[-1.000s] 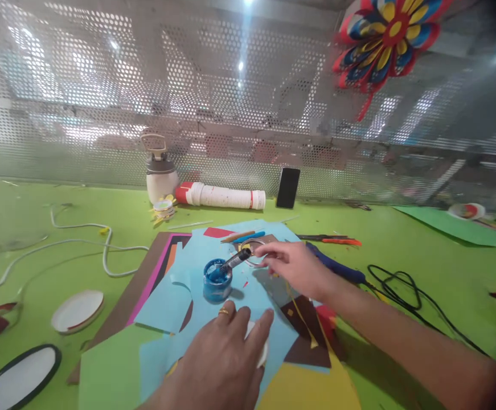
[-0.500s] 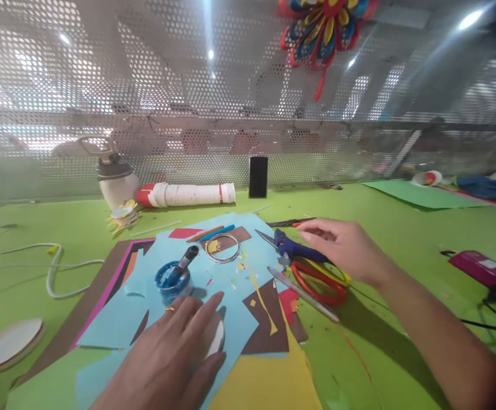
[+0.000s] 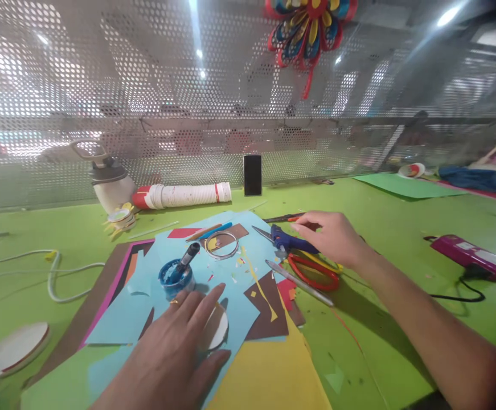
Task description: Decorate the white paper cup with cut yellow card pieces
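Observation:
My left hand rests with fingers spread over a white round disc, the thumb by its lower edge. Just beyond those fingers stands a clear jar of blue paint with a dark-handled brush leaning in it. At the right, my right hand has curled, closed fingers; whatever is between them is hidden. It is over the end of a dark blue-handled tool, close to a pointed metal blade. Below lie red loops and a silver pen.
Coloured paper sheets cover the front of the green table. A metal ring lies among scraps. Behind are a stack of paper cups, a bottle and a black phone. A magenta corded device lies right.
The whole view has shifted slightly, so most things appear a little to one side. Both hands hold nearly the same poses and places, and more of the white disc shows.

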A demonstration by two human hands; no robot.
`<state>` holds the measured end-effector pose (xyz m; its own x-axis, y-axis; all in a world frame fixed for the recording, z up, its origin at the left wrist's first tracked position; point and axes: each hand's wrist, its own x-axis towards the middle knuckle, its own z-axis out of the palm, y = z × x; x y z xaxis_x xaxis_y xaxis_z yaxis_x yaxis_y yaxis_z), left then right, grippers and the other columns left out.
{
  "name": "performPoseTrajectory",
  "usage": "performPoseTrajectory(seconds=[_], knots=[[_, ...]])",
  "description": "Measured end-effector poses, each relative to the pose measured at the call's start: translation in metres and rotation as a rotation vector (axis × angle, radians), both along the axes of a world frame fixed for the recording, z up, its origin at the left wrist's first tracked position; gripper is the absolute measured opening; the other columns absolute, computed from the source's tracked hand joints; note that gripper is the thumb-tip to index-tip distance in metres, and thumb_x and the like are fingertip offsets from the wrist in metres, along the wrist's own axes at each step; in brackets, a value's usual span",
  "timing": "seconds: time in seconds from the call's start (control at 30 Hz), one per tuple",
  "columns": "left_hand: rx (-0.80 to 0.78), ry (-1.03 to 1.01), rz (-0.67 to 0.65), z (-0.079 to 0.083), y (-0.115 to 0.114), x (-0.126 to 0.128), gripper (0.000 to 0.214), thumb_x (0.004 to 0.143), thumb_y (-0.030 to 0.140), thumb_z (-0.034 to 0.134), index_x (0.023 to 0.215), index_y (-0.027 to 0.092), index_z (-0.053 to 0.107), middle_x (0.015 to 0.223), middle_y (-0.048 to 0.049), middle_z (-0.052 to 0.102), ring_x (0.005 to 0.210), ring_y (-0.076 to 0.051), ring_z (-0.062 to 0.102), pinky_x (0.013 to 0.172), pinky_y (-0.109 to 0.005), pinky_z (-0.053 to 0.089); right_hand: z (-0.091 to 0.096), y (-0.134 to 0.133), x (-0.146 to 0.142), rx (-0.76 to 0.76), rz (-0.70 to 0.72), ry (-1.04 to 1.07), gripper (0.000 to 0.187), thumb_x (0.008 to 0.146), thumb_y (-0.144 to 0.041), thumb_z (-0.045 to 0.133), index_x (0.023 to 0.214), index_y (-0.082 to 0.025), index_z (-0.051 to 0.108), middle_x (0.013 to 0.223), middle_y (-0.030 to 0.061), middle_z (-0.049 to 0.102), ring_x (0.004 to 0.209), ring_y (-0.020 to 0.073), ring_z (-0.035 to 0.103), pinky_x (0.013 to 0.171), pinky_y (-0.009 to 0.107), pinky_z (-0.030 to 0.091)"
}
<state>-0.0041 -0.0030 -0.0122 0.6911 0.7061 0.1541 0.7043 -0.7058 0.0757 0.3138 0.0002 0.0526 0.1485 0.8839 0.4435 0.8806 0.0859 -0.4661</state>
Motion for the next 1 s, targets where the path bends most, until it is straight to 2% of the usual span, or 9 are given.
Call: performPoseTrajectory(seconds=[0.1, 0.27, 0.37, 0.5, 0.6, 0.8, 1.0], knots=[[-0.055, -0.017, -0.011, 0.004, 0.000, 0.000, 0.071, 0.082, 0.037, 0.052, 0.147, 0.028, 0.024, 0.136, -0.0154, 0.052, 0.125, -0.039, 0.048, 0.091, -0.059, 0.046, 0.013, 0.011, 0.002, 0.020, 0.005, 0.012, 0.022, 0.080, -0.032, 0.057, 0.069, -0.017, 0.069, 0.062, 0.0011, 0.066, 0.056, 0.0137, 0.055, 0.056, 0.027, 0.042], [-0.134, -0.096, -0.035, 0.009, 0.005, -0.001, 0.069, 0.082, 0.031, 0.051, 0.145, 0.024, 0.026, 0.134, -0.0141, 0.054, 0.125, -0.035, 0.048, 0.092, -0.052, 0.046, 0.047, 0.042, 0.027, 0.096, -0.023, 0.160, 0.020, 0.076, -0.029, 0.061, 0.066, -0.012, 0.066, 0.058, 0.0026, 0.063, 0.054, 0.0117, 0.056, 0.059, 0.028, 0.047], [-0.170, -0.113, -0.052, 0.011, 0.010, -0.003, 0.069, 0.081, 0.031, 0.051, 0.145, 0.022, 0.026, 0.132, -0.0138, 0.055, 0.122, -0.034, 0.050, 0.092, -0.050, 0.045, 0.053, 0.049, 0.030, 0.045, -0.017, 0.178, 0.017, 0.076, -0.025, 0.060, 0.070, -0.010, 0.067, 0.059, 0.0035, 0.063, 0.053, 0.0108, 0.058, 0.058, 0.028, 0.049], [-0.279, -0.115, -0.068, 0.015, 0.019, -0.007, 0.076, 0.077, 0.031, 0.056, 0.145, 0.020, 0.023, 0.121, -0.0116, 0.061, 0.109, -0.030, 0.059, 0.087, -0.045, 0.048, 0.041, 0.033, 0.004, -0.023, 0.061, 0.129, 0.017, 0.076, -0.025, 0.062, 0.076, -0.010, 0.070, 0.064, 0.0039, 0.067, 0.058, 0.0119, 0.059, 0.060, 0.028, 0.048], [-0.341, -0.107, -0.069, 0.021, 0.021, -0.008, 0.073, 0.078, 0.029, 0.055, 0.143, 0.016, 0.024, 0.119, -0.0125, 0.061, 0.104, -0.027, 0.060, 0.086, -0.042, 0.048, 0.031, 0.013, -0.025, -0.019, 0.146, 0.064, 0.019, 0.079, -0.026, 0.059, 0.078, -0.011, 0.071, 0.067, 0.0033, 0.067, 0.062, 0.0128, 0.059, 0.062, 0.027, 0.046], [-0.304, -0.060, -0.057, 0.028, 0.010, -0.004, 0.071, 0.081, 0.026, 0.054, 0.144, 0.015, 0.022, 0.126, -0.0158, 0.056, 0.112, -0.029, 0.055, 0.092, -0.045, 0.045, 0.015, -0.014, -0.070, -0.079, 0.275, 0.078, 0.020, 0.082, -0.026, 0.057, 0.076, -0.013, 0.070, 0.066, 0.0018, 0.067, 0.061, 0.0124, 0.057, 0.058, 0.025, 0.041], [-0.224, -0.075, -0.053, 0.024, 0.007, 0.000, 0.075, 0.080, 0.031, 0.059, 0.144, 0.016, 0.023, 0.124, -0.0168, 0.056, 0.113, -0.031, 0.054, 0.091, -0.046, 0.045, -0.013, -0.023, -0.097, -0.239, 0.443, 0.068, 0.014, 0.080, -0.022, 0.061, 0.071, -0.014, 0.069, 0.066, 0.0011, 0.068, 0.061, 0.0117, 0.058, 0.058, 0.023, 0.042]])
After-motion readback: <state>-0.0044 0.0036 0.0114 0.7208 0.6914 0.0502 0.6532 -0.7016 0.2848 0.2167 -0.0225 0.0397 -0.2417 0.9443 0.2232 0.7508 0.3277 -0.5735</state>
